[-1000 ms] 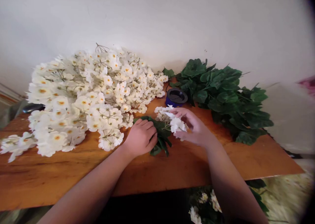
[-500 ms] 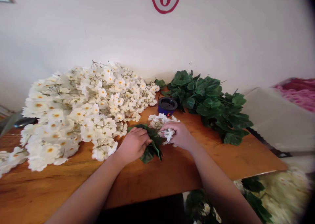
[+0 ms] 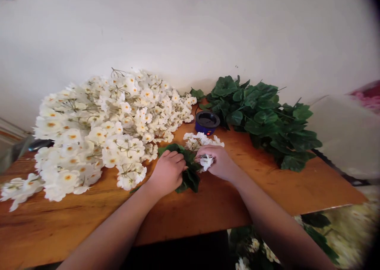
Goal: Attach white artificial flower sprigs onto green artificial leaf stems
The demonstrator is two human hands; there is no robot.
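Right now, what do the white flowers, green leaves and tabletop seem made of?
The white blossoms look like fabric, probably polyester: identical, thin, matte petals. The green leaves seem plastic or coated cloth, with an even sheen. The tabletop looks like varnished wood: visible grain, glossy orange finish.

Two bare forearms (image 3: pixel 109 226) cross the front edge of the wooden table (image 3: pixel 213 218) (plain skin all along), narrowing to slim wrists, with a left hand (image 3: pixel 168 173) and right hand (image 3: pixel 215 162) of short, rounded fingers.

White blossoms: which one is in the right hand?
The small white blossom pinched in the right hand, apart from the loose cluster behind it and the big heap on the left.
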